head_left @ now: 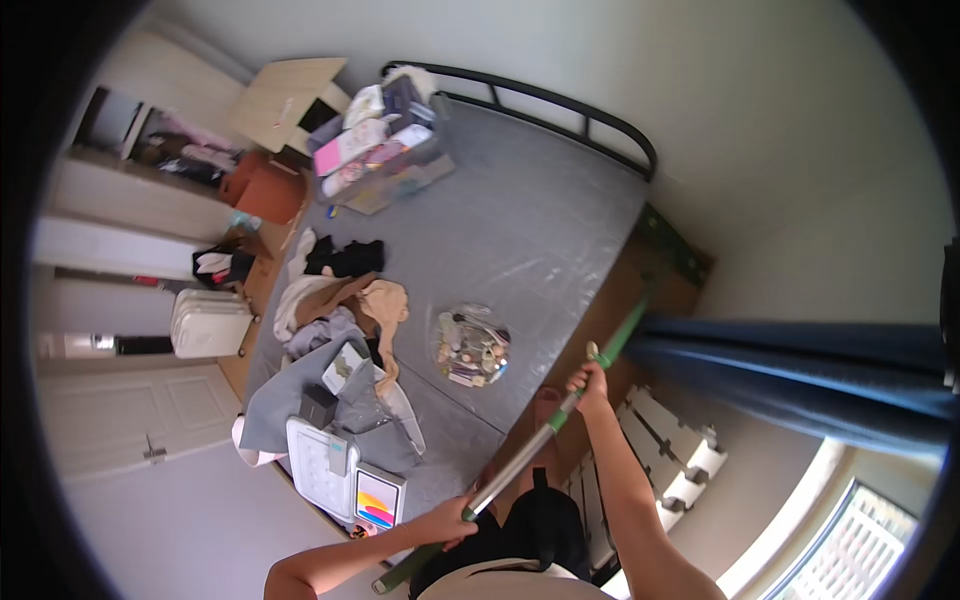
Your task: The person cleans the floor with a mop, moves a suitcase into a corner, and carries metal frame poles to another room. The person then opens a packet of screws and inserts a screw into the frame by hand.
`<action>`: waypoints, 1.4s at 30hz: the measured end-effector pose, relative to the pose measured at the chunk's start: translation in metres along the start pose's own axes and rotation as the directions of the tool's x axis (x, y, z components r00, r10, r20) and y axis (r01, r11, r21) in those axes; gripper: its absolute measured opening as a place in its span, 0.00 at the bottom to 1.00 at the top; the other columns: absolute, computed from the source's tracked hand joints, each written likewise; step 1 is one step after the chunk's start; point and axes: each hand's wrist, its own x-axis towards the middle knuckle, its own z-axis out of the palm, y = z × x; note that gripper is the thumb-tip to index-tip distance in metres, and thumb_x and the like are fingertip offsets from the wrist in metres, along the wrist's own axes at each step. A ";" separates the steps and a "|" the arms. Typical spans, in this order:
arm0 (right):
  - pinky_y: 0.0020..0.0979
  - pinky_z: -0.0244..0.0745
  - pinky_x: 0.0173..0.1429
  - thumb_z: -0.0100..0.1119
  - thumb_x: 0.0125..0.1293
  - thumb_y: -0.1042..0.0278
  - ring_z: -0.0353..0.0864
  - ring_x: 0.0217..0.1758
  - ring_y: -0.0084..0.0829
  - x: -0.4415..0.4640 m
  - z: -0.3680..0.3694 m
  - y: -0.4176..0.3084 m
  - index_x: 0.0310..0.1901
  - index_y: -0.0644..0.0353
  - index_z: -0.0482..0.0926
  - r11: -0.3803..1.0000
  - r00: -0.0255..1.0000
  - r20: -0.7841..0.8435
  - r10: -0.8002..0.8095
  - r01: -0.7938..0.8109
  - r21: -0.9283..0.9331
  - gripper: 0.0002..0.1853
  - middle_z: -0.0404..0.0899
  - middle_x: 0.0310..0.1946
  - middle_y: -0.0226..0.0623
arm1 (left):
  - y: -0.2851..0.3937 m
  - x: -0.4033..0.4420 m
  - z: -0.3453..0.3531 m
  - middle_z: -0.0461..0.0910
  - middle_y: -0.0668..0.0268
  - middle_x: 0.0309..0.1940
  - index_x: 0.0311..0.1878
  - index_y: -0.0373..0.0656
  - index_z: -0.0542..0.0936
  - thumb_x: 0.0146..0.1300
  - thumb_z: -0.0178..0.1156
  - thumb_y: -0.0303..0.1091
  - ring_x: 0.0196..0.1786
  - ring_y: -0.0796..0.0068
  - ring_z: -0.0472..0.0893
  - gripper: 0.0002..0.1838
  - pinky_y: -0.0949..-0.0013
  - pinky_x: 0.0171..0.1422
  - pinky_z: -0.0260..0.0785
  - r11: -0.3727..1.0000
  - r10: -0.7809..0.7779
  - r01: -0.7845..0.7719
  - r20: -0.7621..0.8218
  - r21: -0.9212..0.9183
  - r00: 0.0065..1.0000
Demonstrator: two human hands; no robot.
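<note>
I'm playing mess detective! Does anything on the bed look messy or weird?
Yes: clothes lie crumpled in a heap along one side of the bed, jumbled with boxes, and a clear bin piled past its rim stands toward the far end. Beds usually hold bedding, so that looks odd. The held pole looks fine.

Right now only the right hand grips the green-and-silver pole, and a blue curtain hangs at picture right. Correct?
No: the left hand grips the pole too, as the head view shows. Rest holds: right hand on it, blue curtain at picture right.
</note>
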 end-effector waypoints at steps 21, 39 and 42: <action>0.33 0.58 0.16 0.47 0.50 0.68 0.56 0.10 0.26 0.014 0.046 0.035 0.22 0.56 0.62 0.999 0.991 -0.131 -0.007 0.012 0.040 0.06 0.58 0.12 0.31 | 0.009 -0.020 -0.060 0.63 0.67 0.10 0.45 0.32 0.63 0.49 0.49 0.22 0.08 0.81 0.62 0.18 0.76 0.10 0.54 0.984 -0.128 0.127 0.007 -0.124 0.992; 0.33 0.68 0.12 0.47 0.54 0.72 0.67 0.11 0.30 -0.028 -0.004 0.034 0.24 0.68 0.66 0.776 0.916 -0.208 -0.344 0.152 -0.612 0.07 0.68 0.15 0.38 | -0.038 -0.008 0.016 0.61 0.67 0.10 0.30 0.43 0.61 0.50 0.49 0.23 0.06 0.80 0.59 0.08 0.76 0.09 0.52 0.488 -0.151 0.472 0.462 -0.734 0.874; 0.37 0.73 0.16 0.49 0.52 0.75 0.72 0.15 0.32 -0.043 0.004 0.058 0.24 0.68 0.65 0.755 0.941 -0.136 -0.310 0.156 -0.637 0.06 0.68 0.17 0.39 | -0.056 -0.051 0.004 0.62 0.65 0.10 0.27 0.42 0.62 0.49 0.48 0.22 0.07 0.79 0.60 0.06 0.76 0.09 0.54 -0.020 0.072 0.716 0.714 -0.697 0.697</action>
